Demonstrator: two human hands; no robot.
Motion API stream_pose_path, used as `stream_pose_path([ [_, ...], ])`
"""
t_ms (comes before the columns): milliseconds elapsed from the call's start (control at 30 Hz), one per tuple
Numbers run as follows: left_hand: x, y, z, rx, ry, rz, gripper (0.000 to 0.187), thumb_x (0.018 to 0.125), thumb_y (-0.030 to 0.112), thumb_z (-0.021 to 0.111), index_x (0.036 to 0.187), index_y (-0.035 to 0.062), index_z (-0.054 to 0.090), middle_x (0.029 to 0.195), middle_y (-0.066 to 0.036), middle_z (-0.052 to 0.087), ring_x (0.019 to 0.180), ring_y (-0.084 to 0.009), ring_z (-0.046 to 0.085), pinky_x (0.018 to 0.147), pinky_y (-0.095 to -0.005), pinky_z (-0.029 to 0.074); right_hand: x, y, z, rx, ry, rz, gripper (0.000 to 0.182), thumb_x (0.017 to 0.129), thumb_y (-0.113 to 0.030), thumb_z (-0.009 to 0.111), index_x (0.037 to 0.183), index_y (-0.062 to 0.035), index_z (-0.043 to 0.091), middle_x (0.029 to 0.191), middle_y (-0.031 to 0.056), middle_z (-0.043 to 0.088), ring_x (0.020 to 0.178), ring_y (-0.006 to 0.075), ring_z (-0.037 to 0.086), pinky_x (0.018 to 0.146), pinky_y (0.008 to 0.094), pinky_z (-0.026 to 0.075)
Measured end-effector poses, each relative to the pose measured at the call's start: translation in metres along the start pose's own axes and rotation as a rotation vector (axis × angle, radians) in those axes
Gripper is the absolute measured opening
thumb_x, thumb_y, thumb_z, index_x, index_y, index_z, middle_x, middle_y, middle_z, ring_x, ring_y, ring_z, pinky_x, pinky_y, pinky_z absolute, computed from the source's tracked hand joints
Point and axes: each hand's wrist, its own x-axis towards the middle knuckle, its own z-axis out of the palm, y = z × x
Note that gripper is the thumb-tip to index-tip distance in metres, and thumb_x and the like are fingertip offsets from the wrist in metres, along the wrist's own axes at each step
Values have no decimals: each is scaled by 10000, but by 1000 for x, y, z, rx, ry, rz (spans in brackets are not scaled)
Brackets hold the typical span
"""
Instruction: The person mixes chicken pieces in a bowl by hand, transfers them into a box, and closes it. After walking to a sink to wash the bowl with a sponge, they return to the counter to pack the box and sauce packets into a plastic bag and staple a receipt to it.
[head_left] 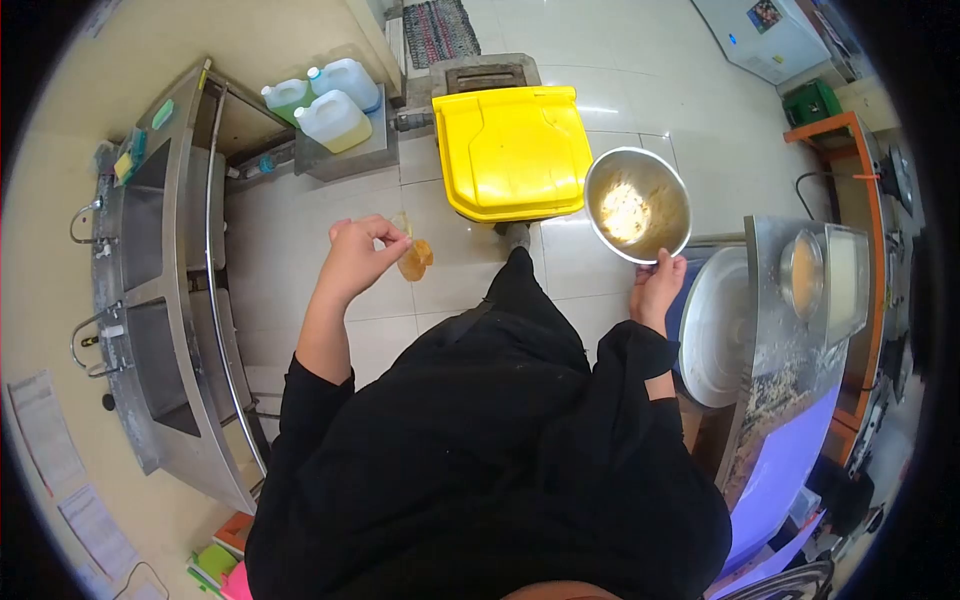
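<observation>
Pinched between the thumb and fingers of my left hand is a thin, clear plastic bag with something orange-brown in it, hanging over the floor. My right hand grips the near rim of a round metal bowl, which is tilted so that its inside shows brownish smears. Between and beyond my hands stands a bin with a yellow lid; the lid is down. The bowl is close to the lid's right edge.
Steel sinks line the left wall. Liquid jugs stand on a low steel stand. At right are a floury table, a glass bowl and a large round pale lid. A mat lies beyond.
</observation>
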Motion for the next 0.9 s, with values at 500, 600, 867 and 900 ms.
stream_pose_path([
  [500, 133, -10, 120, -69, -65, -13, 162, 761, 284, 655, 736, 128, 691, 707, 2, 635, 708, -184, 595, 817, -390, 289, 95, -44, 83, 2, -31, -121, 93, 902, -72, 496, 933, -102, 413, 933, 45, 559, 807, 126, 578, 666, 270, 497],
  [600, 150, 9, 130, -127, -49, 119, 151, 778, 274, 647, 835, 147, 706, 732, 12, 627, 752, -174, 592, 806, -395, 297, 109, -45, 105, -24, -63, -99, 89, 905, -80, 494, 928, -106, 412, 925, 39, 557, 803, 117, 576, 647, 266, 497],
  [867, 136, -5, 96, -152, -79, -93, 225, 819, 239, 625, 1007, 118, 650, 710, -36, 596, 697, -178, 573, 693, -344, 395, 131, -30, 170, -52, -357, 11, 69, 893, -58, 497, 910, -100, 444, 938, 27, 576, 869, 114, 573, 733, 270, 490],
  [900, 128, -9, 81, -178, -95, -145, 227, 824, 230, 623, 1016, 110, 641, 702, -37, 589, 672, -174, 566, 662, -331, 414, 126, -29, 181, -41, -424, 11, 72, 892, -54, 497, 901, -103, 445, 926, 21, 579, 865, 108, 572, 732, 266, 487],
])
